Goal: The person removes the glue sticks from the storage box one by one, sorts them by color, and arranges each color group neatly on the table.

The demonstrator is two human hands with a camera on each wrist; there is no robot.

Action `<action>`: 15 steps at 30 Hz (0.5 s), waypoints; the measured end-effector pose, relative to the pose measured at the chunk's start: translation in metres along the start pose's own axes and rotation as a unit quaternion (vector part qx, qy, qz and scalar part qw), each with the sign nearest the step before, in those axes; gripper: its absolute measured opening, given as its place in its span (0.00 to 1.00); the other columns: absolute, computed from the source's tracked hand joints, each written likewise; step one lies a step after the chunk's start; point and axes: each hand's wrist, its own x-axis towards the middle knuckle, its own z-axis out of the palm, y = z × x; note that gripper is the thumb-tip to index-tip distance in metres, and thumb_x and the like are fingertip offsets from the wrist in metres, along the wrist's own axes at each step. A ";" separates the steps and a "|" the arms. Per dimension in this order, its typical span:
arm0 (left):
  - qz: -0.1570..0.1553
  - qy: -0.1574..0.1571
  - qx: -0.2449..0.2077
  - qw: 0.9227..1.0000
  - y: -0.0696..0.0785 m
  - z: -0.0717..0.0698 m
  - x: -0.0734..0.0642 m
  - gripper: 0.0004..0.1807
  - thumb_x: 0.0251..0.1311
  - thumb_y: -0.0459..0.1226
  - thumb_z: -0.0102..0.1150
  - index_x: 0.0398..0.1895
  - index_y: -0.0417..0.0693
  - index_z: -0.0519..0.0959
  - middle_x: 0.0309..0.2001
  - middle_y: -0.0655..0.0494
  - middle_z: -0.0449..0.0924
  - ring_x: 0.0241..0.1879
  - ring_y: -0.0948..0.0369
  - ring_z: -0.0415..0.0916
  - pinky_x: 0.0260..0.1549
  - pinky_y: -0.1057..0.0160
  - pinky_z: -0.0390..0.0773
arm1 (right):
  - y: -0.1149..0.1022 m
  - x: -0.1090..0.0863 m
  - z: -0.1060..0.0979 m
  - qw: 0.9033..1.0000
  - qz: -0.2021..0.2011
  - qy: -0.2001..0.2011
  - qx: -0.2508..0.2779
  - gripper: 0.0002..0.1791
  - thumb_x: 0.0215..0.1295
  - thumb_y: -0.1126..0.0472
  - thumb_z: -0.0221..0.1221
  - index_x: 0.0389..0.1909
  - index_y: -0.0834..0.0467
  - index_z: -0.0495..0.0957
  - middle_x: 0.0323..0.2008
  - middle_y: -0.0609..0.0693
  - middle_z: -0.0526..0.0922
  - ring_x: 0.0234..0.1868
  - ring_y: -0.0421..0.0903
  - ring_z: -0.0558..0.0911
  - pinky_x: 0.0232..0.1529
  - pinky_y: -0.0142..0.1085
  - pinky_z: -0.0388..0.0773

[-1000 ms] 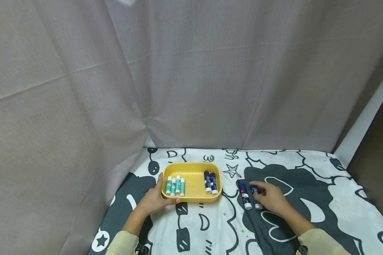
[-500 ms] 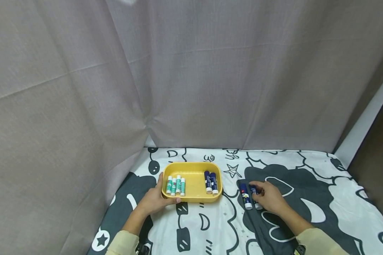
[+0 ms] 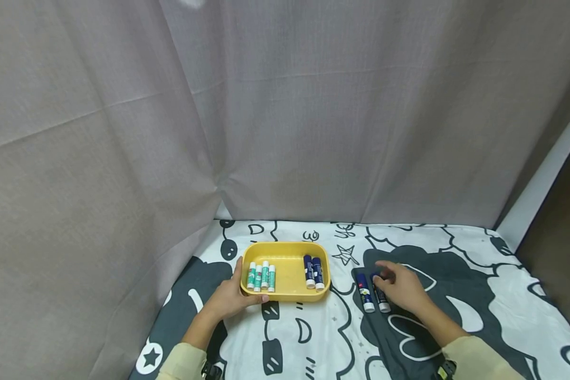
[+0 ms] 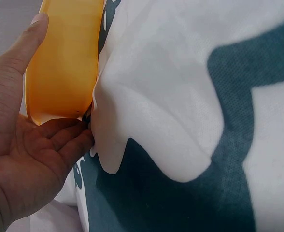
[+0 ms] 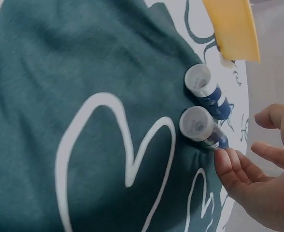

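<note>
A yellow tray (image 3: 290, 296) sits on the patterned cloth in the head view. My left hand (image 3: 233, 298) grips its left end, the thumb along the near wall and the fingers round the corner; the left wrist view shows this hand (image 4: 35, 154) against the tray (image 4: 64, 63). To the right, two blue glue sticks with white ends lie side by side, the left one (image 3: 364, 293) and the right one (image 3: 383, 303). My right hand (image 3: 401, 287) is over the right one; in the right wrist view its fingertips touch that glue stick (image 5: 200, 124) while the thumb stands apart.
Inside the tray, several small green-and-white glue sticks (image 3: 258, 278) lie at the left and two dark blue glue sticks (image 3: 317, 272) at the right. A grey curtain (image 3: 294, 132) hangs behind the cloth. A dark brown panel (image 3: 560, 253) stands at the far right.
My right hand's fingers have spread and shifted slightly right and up, uncovering more of the right blue glue stick. The left hand and the tray have stayed put.
</note>
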 end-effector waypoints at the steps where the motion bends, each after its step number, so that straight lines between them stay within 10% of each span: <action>1: 0.000 0.000 0.000 1.000 0.000 0.000 0.000 0.84 0.46 0.71 0.83 0.93 0.46 0.39 0.67 0.27 0.82 0.57 0.45 0.86 0.60 0.39 0.84 | -0.002 0.000 -0.001 1.000 0.001 0.001 0.003 0.26 0.74 0.59 0.69 0.68 0.67 0.81 0.46 0.61 0.90 0.40 0.49 0.84 0.39 0.41 0.77; 15: -0.006 -0.003 -0.007 1.000 0.001 -0.001 0.000 0.84 0.46 0.71 0.83 0.93 0.47 0.38 0.68 0.26 0.81 0.58 0.45 0.86 0.61 0.38 0.83 | -0.032 0.007 -0.001 0.998 0.003 -0.007 0.061 0.27 0.79 0.55 0.65 0.70 0.68 0.80 0.52 0.63 0.91 0.49 0.56 0.91 0.42 0.42 0.86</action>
